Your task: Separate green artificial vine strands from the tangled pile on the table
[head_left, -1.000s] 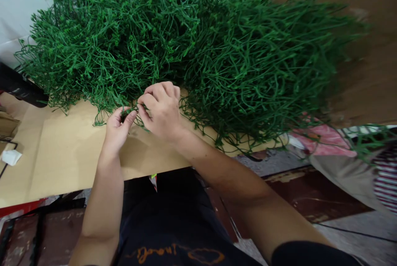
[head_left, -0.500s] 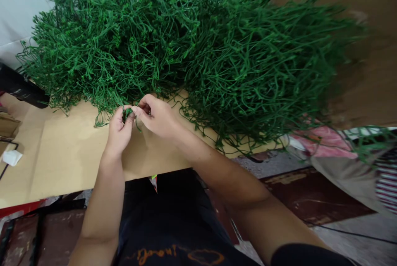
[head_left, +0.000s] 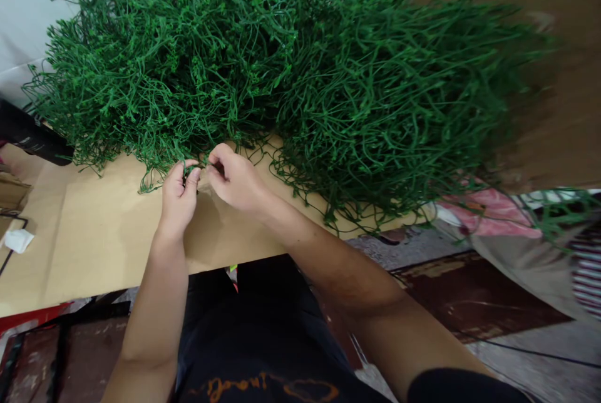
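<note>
My left hand (head_left: 181, 189) is closed, thumb against fingers, on a small piece of thin green plastic-looking stem (head_left: 191, 169). Just to its right, my right hand (head_left: 231, 174) pinches the same green strand near its end, and its fingertips partly hide it. Both hands are over the cardboard-covered table (head_left: 113, 221), at the near edge of a big heap of green stems with tiny bud tips (head_left: 178, 59). A second heap of longer green stems (head_left: 389, 109) lies to the right, tangled and partly spilling past the table edge.
A black cylindrical object (head_left: 35, 134) lies at the left. A crumpled white scrap (head_left: 19, 240) is near the left edge. At the right stand a large brown cardboard sheet (head_left: 563, 77) and a pink cloth (head_left: 493, 212); a striped sleeve (head_left: 586, 265) shows at the far right.
My hands have drawn slightly apart, the right fingertips away from the left thumb, with the green strand spanning between them. The heaps look the same.
</note>
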Tool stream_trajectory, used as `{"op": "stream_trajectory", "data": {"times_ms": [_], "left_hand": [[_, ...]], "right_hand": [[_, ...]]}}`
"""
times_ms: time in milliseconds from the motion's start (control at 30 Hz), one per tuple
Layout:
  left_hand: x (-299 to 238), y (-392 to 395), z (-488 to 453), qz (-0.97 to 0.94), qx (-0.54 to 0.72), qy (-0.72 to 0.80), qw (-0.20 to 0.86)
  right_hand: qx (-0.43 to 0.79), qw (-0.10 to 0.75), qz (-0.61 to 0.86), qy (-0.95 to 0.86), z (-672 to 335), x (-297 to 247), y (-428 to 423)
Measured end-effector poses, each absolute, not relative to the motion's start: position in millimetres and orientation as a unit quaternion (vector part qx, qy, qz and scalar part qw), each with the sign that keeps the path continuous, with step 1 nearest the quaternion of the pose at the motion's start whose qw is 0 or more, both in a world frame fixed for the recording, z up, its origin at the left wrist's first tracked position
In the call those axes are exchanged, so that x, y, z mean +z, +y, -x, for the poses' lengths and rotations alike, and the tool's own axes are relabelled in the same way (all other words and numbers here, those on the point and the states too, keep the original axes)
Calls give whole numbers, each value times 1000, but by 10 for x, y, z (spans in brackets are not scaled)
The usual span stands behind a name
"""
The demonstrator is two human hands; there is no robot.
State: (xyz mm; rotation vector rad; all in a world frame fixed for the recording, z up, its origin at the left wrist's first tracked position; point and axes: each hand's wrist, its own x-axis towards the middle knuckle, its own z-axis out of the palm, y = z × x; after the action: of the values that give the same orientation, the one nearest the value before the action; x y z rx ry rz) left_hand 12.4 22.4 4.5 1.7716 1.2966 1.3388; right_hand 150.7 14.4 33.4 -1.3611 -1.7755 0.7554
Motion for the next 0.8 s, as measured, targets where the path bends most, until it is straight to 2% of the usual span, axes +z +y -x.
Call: {"op": "stream_trajectory", "data": {"times_ms": [200,333,467,667,733,800], "left_hand": [[114,210,-175,-622,547,494,264],[78,240,-167,-576,578,491,305],[-3,220,-216,-529,604,483,349],[-58,144,-399,-487,605,498,386],[-56,194,-359,-471,606,523,371],[-46,270,-257,-470,603,542,349]], "right_hand": [[292,374,514,-715,-1458,318,102],[233,350,506,-753,-1387,313,27],[152,363,467,-792,-1367,260,-33],[104,369,457,-803,-1499,217,-128],[99,370,415,-825,-1474,221,-267],[127,357,306,-873,-1389,226,-458]]}}
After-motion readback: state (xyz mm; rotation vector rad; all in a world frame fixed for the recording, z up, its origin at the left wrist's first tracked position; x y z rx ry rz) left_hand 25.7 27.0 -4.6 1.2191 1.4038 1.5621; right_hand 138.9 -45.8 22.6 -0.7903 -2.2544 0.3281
